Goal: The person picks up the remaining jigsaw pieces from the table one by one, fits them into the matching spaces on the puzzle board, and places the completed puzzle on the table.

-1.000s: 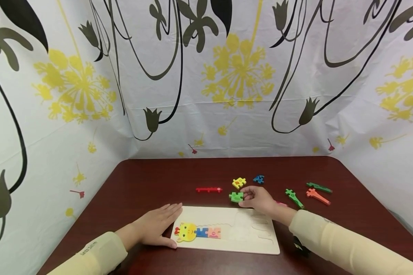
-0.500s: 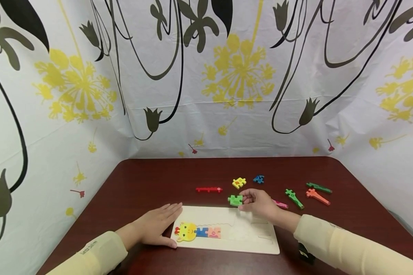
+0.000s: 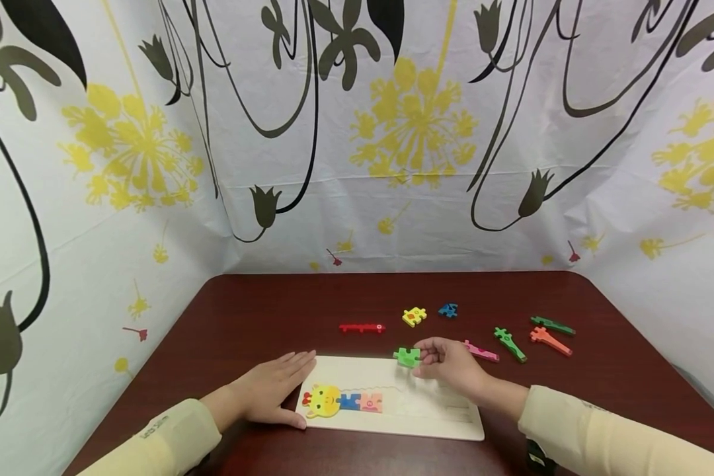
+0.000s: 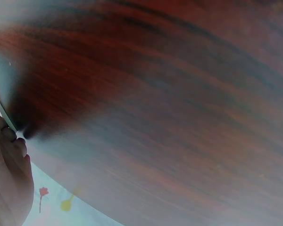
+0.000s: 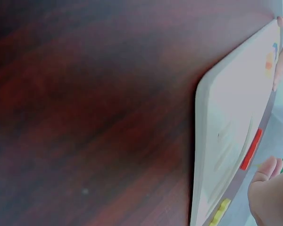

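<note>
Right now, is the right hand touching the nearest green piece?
Touching: the head view shows the right hand pinching the green piece at its edge.

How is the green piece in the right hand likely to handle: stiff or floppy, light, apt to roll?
The green piece is probably stiff: it juts from the right hand without sagging. It seems light, since a pinch at one edge holds it. Being flat with knobbed edges, it would likely slide, not roll.

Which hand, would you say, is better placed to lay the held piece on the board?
Right hand, probably: it pinches the green piece close to the board, while the left hand rests at the board's left end.
</note>
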`<state>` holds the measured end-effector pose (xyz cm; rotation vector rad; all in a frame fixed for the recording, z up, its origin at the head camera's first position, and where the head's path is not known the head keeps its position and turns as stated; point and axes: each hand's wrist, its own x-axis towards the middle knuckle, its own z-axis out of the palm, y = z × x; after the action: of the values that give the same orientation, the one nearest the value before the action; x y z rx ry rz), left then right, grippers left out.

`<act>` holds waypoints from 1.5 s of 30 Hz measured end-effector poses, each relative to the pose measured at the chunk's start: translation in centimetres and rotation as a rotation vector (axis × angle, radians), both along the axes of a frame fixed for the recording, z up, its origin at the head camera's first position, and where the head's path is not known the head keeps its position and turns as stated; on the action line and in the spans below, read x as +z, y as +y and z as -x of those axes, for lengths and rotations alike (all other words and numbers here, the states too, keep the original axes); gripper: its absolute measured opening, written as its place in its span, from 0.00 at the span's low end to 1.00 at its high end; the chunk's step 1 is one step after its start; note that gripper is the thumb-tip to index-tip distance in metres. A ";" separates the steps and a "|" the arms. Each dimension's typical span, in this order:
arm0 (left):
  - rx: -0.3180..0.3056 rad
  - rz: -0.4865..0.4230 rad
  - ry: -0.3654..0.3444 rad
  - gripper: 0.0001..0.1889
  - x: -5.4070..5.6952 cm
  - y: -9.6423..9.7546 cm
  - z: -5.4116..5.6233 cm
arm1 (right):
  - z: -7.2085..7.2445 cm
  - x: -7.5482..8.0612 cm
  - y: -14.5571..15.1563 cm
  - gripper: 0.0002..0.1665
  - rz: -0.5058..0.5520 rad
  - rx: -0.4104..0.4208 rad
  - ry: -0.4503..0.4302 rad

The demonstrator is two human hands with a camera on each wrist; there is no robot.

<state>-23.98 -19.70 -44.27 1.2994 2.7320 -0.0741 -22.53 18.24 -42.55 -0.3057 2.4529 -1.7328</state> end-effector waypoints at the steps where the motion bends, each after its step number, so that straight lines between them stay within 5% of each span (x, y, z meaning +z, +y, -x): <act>1: 0.003 0.001 -0.002 0.57 0.0 0.0 0.0 | -0.1 0.0 0.0 0.27 0.005 -0.001 -0.001; 24: -0.001 0.020 0.015 0.56 0.0 0.0 -0.1 | -2.7 -0.9 -1.1 0.25 0.027 0.039 0.004; 45: -0.019 0.005 0.028 0.56 -0.3 -0.1 0.0 | -3.5 -2.2 -2.3 0.22 0.009 0.118 0.005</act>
<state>-24.01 -19.82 -44.54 1.3337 2.7408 -0.1014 -19.08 15.93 -44.77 -0.4473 2.3790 -1.6967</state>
